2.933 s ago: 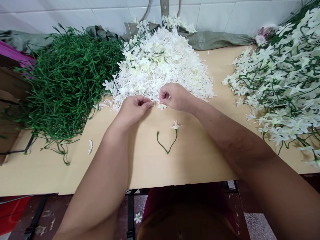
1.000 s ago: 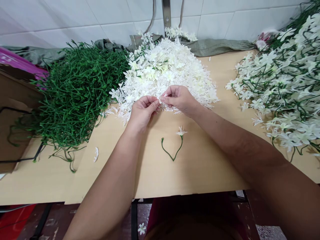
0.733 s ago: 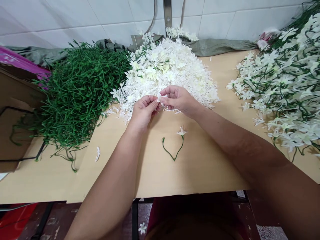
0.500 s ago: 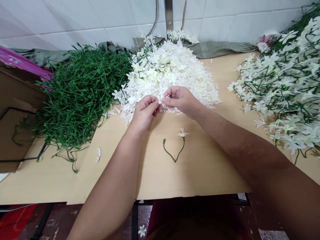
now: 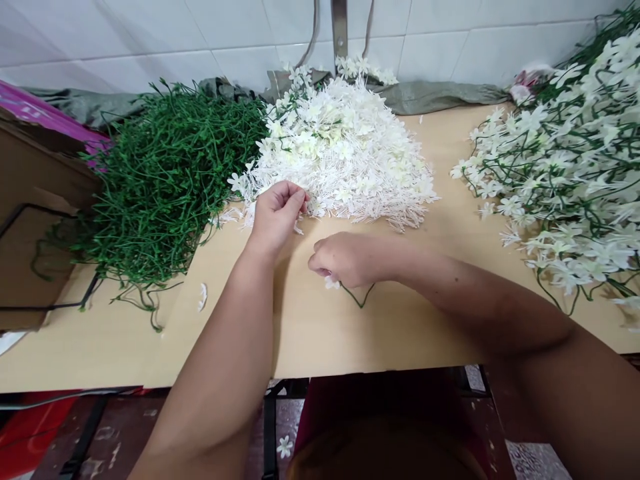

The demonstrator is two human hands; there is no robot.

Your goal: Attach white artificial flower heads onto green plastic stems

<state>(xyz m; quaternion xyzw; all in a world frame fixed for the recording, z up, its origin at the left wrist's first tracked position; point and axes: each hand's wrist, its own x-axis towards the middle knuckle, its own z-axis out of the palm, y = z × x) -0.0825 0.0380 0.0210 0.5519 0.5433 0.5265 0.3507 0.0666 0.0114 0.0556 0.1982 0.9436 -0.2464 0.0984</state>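
My right hand (image 5: pixel 350 259) is closed, palm down, just above the board. A white artificial flower (image 5: pixel 331 282) shows under its fingers, at the left end of a bent green stem (image 5: pixel 361 304). The hand covers the upper parts of that stem. My left hand (image 5: pixel 280 210) is pinched at the front edge of a heap of white artificial flowers and thin stamens (image 5: pixel 350 160). What its fingertips hold, if anything, is too small to make out.
A large tangle of green plastic stems (image 5: pixel 175 180) lies on the left beside a cardboard box (image 5: pixel 40 220). Stemmed white flowers (image 5: pixel 560 193) are piled on the right. A small white piece (image 5: pixel 202 297) rests on the cardboard work surface (image 5: pixel 230 353). A tiled wall (image 5: pixel 240 27) stands behind.
My right hand has moved away from my left, down toward me, with a white flower to the left end of the stem. My left hand has shifted slightly left, still pinched.
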